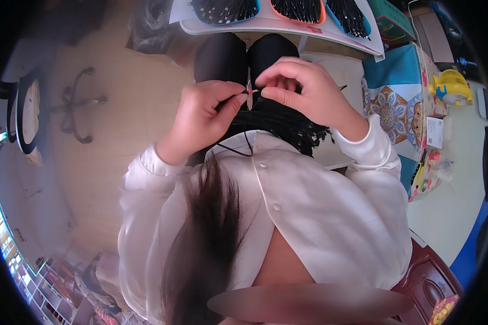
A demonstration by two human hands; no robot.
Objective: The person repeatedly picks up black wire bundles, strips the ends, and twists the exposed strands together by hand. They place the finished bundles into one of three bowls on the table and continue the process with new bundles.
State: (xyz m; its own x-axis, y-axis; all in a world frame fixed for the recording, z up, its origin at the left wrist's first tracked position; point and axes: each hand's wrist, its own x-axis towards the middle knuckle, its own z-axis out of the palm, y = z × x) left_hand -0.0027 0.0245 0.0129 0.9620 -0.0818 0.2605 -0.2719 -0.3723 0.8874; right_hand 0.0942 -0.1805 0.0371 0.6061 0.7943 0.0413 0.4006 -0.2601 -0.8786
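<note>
My left hand (207,116) is closed in a pinch, its thumb and forefinger pressed on the end of a thin black cable, where a small pale and red tip (250,92) pokes out. A loop of that black cable (251,146) hangs below the fingers, against the white shirt. Just right of the tip, my right hand (309,89) hovers with fingers loosely curved and the thumb a little apart from them; I see nothing held in it. Across my lap lies a bundle of black cables (293,129), its many ends spreading to the right.
Ahead stands a white table (341,40) carrying a blue-rimmed basket (238,20), an orange basket (323,16) and another blue basket (366,28), all filled with black cables. At right, a yellow fan (453,88) sits beside a patterned cloth (390,111). A dark plastic bag (154,27) is at upper left.
</note>
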